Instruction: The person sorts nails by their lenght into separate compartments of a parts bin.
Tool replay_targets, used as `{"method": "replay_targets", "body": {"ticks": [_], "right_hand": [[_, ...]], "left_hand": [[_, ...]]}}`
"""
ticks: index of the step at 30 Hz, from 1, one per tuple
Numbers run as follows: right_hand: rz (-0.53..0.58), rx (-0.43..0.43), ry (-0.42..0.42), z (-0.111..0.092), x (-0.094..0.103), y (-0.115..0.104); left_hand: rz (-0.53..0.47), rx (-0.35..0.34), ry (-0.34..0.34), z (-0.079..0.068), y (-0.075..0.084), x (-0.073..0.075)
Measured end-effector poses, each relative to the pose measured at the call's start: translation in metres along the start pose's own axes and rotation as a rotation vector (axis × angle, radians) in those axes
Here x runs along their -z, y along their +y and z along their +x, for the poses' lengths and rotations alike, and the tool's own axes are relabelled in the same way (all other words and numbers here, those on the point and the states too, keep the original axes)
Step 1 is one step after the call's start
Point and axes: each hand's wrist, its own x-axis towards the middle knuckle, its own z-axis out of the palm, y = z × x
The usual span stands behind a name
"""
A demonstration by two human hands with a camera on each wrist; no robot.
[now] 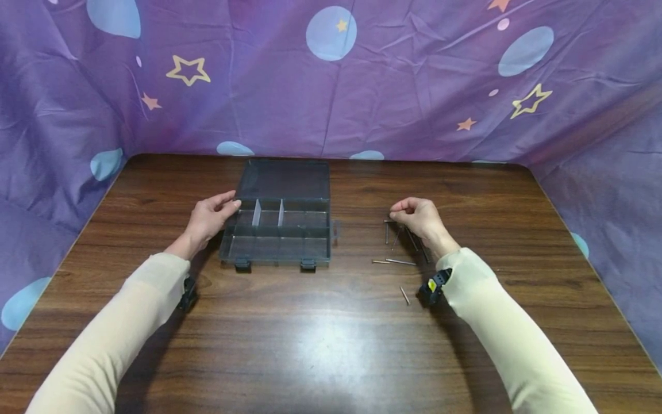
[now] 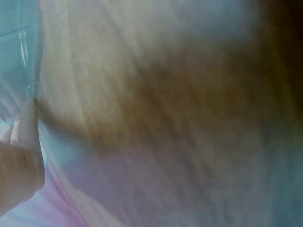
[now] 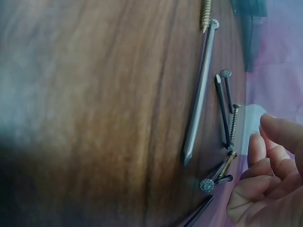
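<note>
My left hand (image 1: 209,218) holds the left side of a dark see-through compartment box (image 1: 302,247), near where its raised lid (image 1: 289,179) joins. In the left wrist view, the thumb lies along the box's clear wall (image 2: 21,52), with other fingers showing through the plastic. Over a loose group of nails and screws hovers my right hand (image 1: 421,218), its fingers loosely bent and nothing visible between them. A long silver nail (image 3: 201,94) lies beside a brass-coloured screw (image 3: 207,12). Closer to the hand are a dark nail (image 3: 222,111) and a threaded screw (image 3: 235,125).
White dividers (image 1: 281,213) stand in the box's back row; two black latches (image 1: 243,266) are along its front. A single short screw or nail (image 1: 404,295) lies nearer the front of the wooden table (image 1: 248,333). A purple patterned cloth (image 1: 279,92) hangs behind.
</note>
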Motion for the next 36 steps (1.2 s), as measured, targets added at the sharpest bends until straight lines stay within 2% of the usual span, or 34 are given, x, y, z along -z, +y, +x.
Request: {"method": "replay_targets", "body": {"ticks": [7,19,30,36], "right_hand": [[-0.102,0.037,-0.013,0.0024,-0.0001,0.0026],[-0.162,0.078,-0.026,0.0049,-0.0025,0.0051],[-0.265,0.093,-0.038,0.0062,-0.0037,0.0046],[-0.314,0.107,-0.018,0.0080,-0.0039,0.0046]], "left_hand": [[0.011,-0.008,0.013,0.0008,0.0001,-0.0009],[0.021,-0.016,0.028,0.0003,0.0011,-0.0013],[0.017,-0.006,0.023,0.0004,0.0012,-0.0022],[0.004,-0.017,0.028,-0.0012,0.0019,-0.0013]]}}
